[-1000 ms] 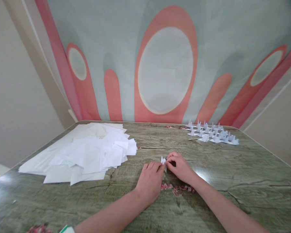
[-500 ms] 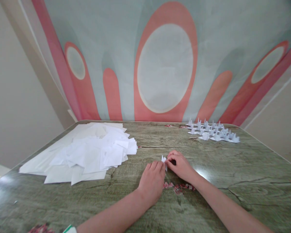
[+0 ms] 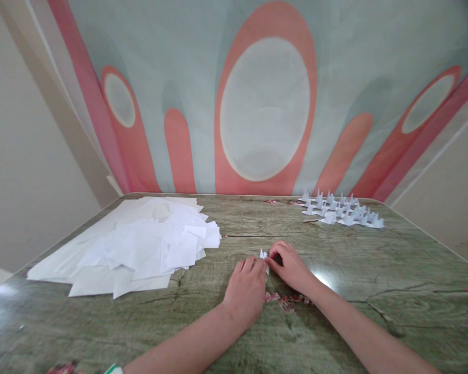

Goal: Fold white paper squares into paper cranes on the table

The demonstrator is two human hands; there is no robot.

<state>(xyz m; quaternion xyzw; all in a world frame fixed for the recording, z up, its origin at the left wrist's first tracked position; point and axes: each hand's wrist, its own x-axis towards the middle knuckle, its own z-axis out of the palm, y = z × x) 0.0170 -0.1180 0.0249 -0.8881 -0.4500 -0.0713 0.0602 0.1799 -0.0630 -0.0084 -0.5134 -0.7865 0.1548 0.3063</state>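
A small white folded paper crane (image 3: 263, 255) is held between my two hands, low over the middle of the table. My left hand (image 3: 246, 285) is closed on its near left side and hides part of it. From the right, the thumb and forefinger of my right hand (image 3: 287, 264) pinch at its other side, leaving a round gap between the bent fingers and the palm. The crane's pointed tip stands up between the hands.
A broad, loose heap of white paper sheets (image 3: 140, 249) covers the table's left side. Several finished paper cranes (image 3: 341, 209) stand in rows at the back right. The wood-patterned table (image 3: 374, 270) meets a grey and coral backdrop (image 3: 203, 145) behind.
Both hands stay around the paper crane almost unmoved; the fingers of my left hand have shifted slightly. The whole view has drifted a little.
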